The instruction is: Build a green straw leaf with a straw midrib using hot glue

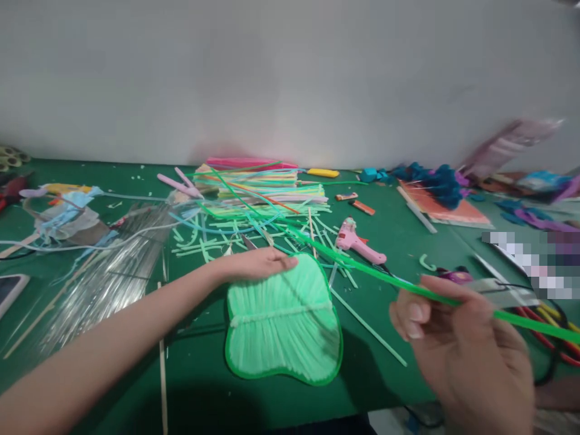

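Note:
My left hand (267, 263) grips the top edge of a mint-green leaf-shaped piece (283, 338), its thumb and fingers pinched on it. The piece looks built from pipe cleaners laid side by side, with a raised rib across the middle and a darker green border along the sides and bottom. In my right hand (471, 350), at the right, a long bright green pipe cleaner (371, 269) is pinched between thumb and fingers. It slants from the middle of the table past the right edge of view. Its far end blends into the pile behind, so I cannot tell whether it touches the leaf.
Behind lie bundled pipe cleaners (258, 184) and loose mint pieces. A pink glue gun (360, 241) lies right of the leaf. Clear thin strips (113, 272) spread at the left, beside a wooden stick (162, 362). Scissors (502, 275) lie at the right.

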Tool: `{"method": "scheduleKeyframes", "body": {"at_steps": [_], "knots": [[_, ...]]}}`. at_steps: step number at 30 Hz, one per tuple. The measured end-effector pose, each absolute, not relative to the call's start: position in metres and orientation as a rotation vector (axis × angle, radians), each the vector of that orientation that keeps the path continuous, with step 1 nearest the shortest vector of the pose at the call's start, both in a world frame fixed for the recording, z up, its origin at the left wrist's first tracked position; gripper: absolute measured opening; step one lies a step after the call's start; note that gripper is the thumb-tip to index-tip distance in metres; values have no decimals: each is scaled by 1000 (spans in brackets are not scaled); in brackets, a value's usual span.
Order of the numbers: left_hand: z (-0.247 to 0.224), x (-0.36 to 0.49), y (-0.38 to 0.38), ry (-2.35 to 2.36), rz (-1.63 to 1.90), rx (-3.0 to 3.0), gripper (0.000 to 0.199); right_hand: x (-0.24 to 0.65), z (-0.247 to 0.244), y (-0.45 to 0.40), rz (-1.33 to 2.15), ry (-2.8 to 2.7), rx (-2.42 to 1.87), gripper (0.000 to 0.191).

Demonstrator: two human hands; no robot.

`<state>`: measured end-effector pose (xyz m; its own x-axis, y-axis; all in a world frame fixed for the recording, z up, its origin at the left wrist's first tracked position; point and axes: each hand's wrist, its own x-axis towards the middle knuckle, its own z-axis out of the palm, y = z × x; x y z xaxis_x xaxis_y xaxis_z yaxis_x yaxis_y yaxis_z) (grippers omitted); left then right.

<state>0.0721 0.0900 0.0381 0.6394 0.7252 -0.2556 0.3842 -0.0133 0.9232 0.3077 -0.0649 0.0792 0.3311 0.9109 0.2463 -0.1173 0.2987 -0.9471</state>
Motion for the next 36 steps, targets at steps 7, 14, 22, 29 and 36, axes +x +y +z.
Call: {"method": "scheduleKeyframes", "body": {"at_steps": [7, 14, 22, 29, 36], "knots": [[61, 47, 80, 1021, 569, 2061, 23, 311, 54, -64, 1035, -864, -1170, 28], [38, -18, 30, 1157, 689, 2203, 20, 290, 38, -55, 1389, -728, -1258, 27], [24, -25, -2, 1111, 704, 2245, 17, 273, 33, -36, 1502, -665, -1476, 34], [19, -29, -2, 981, 520, 2318, 16, 276, 32, -36, 1440, -631, -1535, 37], [14, -23, -3, 946, 611, 2361, 10, 276, 32, -37, 1432, -626, -1537, 37]]}}
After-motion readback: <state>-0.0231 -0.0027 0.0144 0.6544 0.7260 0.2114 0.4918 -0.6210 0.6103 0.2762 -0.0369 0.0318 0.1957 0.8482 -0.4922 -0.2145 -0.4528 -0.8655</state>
